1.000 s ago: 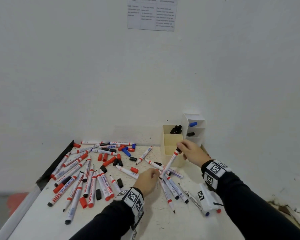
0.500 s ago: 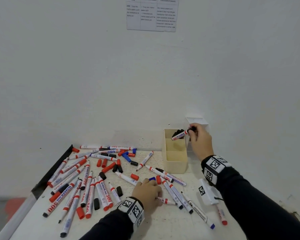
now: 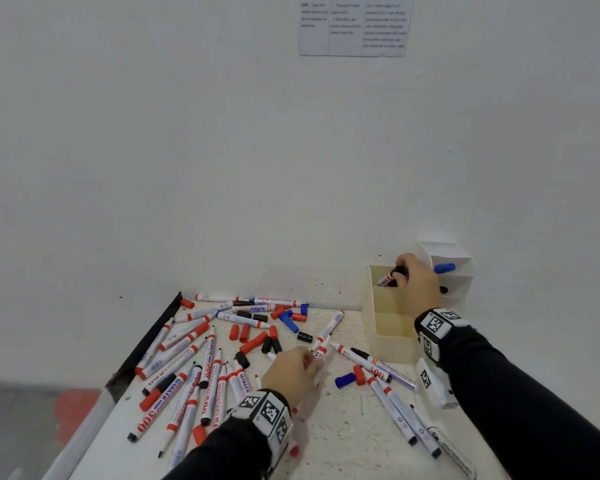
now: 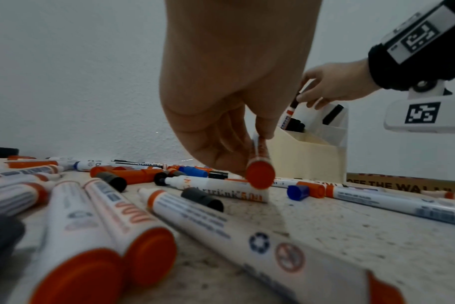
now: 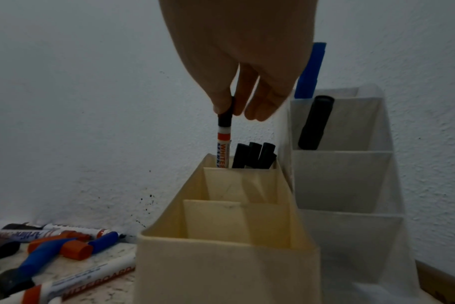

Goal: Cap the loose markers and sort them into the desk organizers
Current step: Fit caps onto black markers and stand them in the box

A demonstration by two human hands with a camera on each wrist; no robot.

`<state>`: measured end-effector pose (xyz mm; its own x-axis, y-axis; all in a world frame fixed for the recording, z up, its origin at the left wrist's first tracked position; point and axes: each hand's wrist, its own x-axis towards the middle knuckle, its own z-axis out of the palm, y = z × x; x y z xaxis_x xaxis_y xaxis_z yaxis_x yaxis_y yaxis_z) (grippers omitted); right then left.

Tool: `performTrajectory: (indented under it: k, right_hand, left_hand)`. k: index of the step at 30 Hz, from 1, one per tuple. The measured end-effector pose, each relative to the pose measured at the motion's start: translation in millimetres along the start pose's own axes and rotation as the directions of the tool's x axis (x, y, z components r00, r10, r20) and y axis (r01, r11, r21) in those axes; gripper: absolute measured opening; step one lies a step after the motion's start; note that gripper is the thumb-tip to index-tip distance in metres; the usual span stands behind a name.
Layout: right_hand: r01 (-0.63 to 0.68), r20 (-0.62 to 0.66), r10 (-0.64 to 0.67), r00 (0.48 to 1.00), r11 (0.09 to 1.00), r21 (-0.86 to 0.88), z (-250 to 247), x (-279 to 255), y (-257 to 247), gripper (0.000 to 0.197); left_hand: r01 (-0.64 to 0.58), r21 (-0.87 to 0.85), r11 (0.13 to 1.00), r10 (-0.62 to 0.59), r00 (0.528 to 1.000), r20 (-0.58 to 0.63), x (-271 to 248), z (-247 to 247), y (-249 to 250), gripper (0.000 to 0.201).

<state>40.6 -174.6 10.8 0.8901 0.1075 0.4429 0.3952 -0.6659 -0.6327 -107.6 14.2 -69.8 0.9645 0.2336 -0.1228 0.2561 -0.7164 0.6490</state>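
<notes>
My right hand (image 3: 403,271) pinches a black-capped white marker (image 3: 388,278) by its cap. The marker (image 5: 224,142) stands upright with its lower end inside the back compartment of the cream organizer (image 5: 221,267), beside several black-capped markers (image 5: 255,156). My left hand (image 3: 312,362) pinches a red-ended marker (image 4: 260,176) and holds it tilted just above the table. Many loose markers and caps (image 3: 187,375) lie scattered across the table's left and middle.
A white tiered organizer (image 3: 461,271) stands right of the cream one against the wall, holding a blue marker (image 5: 310,70) and a black one (image 5: 314,123). A dark strip (image 3: 146,344) edges the table's left side. Several markers (image 3: 395,403) lie before the organizers.
My right hand carried the black-capped marker from above the table up to the cream organizer and lowered it into the back compartment. My left hand shifted and picked up a red-ended marker.
</notes>
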Motion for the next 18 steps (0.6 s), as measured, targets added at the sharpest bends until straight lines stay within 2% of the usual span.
performTrajectory:
  k: [2, 4, 6, 11, 15, 18]
  right_hand:
    - [0.014, 0.040, -0.008, 0.999, 0.989, -0.145, 6, 2, 1, 0.022]
    - [0.028, 0.150, 0.031, 0.988, 0.924, -0.381, 10, 0, 2, 0.029]
    - [0.025, 0.234, 0.112, 0.966, 0.857, -0.514, 15, -3, 2, 0.038]
    - [-0.004, 0.366, 0.253, 0.896, 0.827, -0.563, 33, -8, -8, 0.059]
    - [-0.005, 0.362, 0.278, 0.890, 0.800, -0.600, 41, -6, -14, 0.066]
    - [-0.150, 0.312, 0.377, 0.872, 0.812, -0.564, 38, -4, -18, 0.068]
  left_hand:
    - [0.016, -0.027, 1.000, -0.016, 0.999, -0.036, 2, -7, -5, 0.030]
    - [0.035, -0.047, 0.998, -0.038, 0.997, -0.067, 2, -13, -9, 0.030]
    - [0.047, -0.065, 0.997, -0.054, 0.993, -0.109, 2, -19, -15, 0.031]
    - [0.090, -0.116, 0.989, -0.111, 0.976, -0.187, -1, -38, -31, 0.031]
    - [0.133, -0.118, 0.984, -0.157, 0.963, -0.218, -6, -52, -43, 0.030]
    - [0.155, -0.139, 0.978, -0.182, 0.962, -0.203, -8, -57, -49, 0.029]
